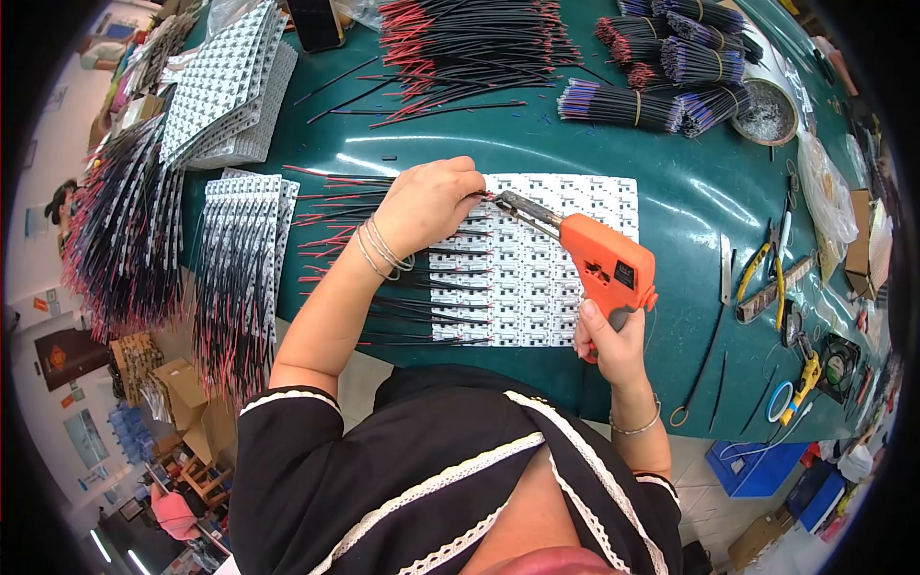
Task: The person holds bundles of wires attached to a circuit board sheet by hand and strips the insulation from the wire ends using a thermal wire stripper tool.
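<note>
Drooping to the left of the white circuit-board panel [537, 278], black wires with red ends hang from a layered stack of wired boards [244, 240]. Up and left of the panel stand stiff white sheets [216, 86] patterned with small dark marks. Thin, flexible black wires [402, 309] fan out over the panel's left edge. The left hand [431, 196] is at the panel's upper left, thumb and fingertips pinched on a wire end. The panel lies flat on the glossy green tabletop [680, 355], between and partly beneath the two hands. Over its right half slants an orange plastic soldering gun [606, 259], metal nose near the pinched fingers; its dark label's print is too small to read. At the panel's lower right, the right hand [613, 345] is wrapped around the gun's grip. Farther right of the panel lie yellow-handled pliers [755, 271].
</note>
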A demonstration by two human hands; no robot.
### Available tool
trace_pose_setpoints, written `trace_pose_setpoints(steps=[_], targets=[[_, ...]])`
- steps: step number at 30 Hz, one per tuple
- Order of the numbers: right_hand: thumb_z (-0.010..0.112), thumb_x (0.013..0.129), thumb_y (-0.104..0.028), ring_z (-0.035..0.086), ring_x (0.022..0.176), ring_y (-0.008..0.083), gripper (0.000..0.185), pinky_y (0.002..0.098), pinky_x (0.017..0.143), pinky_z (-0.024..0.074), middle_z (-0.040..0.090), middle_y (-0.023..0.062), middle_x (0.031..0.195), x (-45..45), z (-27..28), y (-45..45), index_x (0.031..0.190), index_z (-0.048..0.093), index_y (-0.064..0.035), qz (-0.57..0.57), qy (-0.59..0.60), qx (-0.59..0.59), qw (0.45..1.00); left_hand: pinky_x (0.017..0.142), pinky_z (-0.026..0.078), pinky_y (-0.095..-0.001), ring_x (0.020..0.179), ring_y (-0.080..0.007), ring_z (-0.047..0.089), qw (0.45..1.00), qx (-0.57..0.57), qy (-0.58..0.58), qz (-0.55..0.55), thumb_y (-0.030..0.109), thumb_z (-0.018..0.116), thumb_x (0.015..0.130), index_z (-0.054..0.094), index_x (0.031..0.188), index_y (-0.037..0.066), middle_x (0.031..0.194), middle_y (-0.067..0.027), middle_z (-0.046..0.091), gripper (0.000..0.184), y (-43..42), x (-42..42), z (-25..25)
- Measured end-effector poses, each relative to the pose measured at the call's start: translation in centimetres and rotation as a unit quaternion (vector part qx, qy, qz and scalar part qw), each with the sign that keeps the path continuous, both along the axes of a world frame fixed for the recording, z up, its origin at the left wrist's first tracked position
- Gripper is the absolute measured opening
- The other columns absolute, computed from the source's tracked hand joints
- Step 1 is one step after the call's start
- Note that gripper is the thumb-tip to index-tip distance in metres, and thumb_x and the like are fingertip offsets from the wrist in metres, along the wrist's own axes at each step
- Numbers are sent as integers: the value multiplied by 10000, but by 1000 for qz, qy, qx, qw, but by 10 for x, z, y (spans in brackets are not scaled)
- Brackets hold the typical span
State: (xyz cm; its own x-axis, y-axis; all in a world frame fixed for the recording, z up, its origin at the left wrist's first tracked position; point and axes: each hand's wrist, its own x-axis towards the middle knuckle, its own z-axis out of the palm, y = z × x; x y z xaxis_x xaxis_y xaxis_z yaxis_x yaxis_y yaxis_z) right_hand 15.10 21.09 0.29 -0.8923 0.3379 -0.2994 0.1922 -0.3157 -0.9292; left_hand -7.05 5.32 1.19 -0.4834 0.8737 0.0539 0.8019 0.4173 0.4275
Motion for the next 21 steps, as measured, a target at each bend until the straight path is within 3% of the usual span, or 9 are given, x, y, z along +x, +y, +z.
trace_pose_setpoints(steps=[4,8,13,16,19,21], targets=[[552,863,-163,430,367,99,235,224,359,374,438,24,498,3,3,5,962,471,33,-27,5,-28,999,620,454,-375,716,-291,560,1000,15,-4,-2,93,589,760,609,814,62,781,-74,544,66,-1,0,-1],[539,861,-148,430,374,100,310,224,369,379,443,24,516,-3,18,19,1075,463,64,-23,24,21,999,616,454,-366,698,-302,560,999,33,-28,-7,67,604,747,617,829,39,773,-95,551,87,-2,-2,-6],[530,863,-147,427,374,92,328,222,369,377,443,18,518,-20,30,28,1093,473,80,-13,34,58,998,618,456,-331,686,-288,575,991,78,-106,5,39,616,748,611,839,-8,769,-121,568,103,-9,-7,-8],[527,865,-156,428,375,92,337,223,369,376,439,19,516,-26,30,31,1099,474,81,-14,46,60,997,622,470,-294,676,-230,605,989,95,-109,31,66,591,802,597,866,-21,759,-114,603,108,-24,-10,-9],[525,866,-162,427,377,91,342,225,367,373,432,19,513,-29,30,33,1100,476,81,-14,55,52,997,622,483,-266,673,-172,624,967,87,-185,153,106,552,857,573,895,-41,746,-110,630,153,-36,-16,2],[526,865,-165,424,377,90,341,226,365,370,426,17,510,-29,30,35,1097,478,80,-22,62,52,996,614,490,-247,661,-137,627,963,166,-129,168,105,496,896,550,858,-47,717,-94,625,165,-38,-27,20]])
